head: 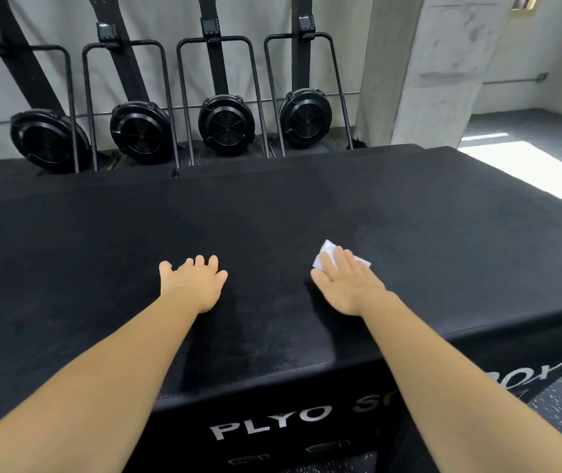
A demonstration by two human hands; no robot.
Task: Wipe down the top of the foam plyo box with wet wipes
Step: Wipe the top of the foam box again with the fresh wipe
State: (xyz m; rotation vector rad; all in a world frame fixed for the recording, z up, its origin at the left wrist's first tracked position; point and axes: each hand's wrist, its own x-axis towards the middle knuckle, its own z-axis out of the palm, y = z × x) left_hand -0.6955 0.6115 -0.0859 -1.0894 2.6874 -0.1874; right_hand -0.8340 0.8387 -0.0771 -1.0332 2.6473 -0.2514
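My right hand (348, 285) lies flat, grip released, pressing the wet wipe (327, 249) onto the plyo box (272, 216) top, right of centre; left hand (192, 281) rests nearby, grip released too, empty.

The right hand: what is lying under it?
A white wet wipe lies under the right hand, flat on the plyo box top. Only its edges show; the hand covers its middle.

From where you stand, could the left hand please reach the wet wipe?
Probably yes, but only its edges: bare plyo box top lies between the left hand and the wet wipe, yet the right hand presses flat on most of it.
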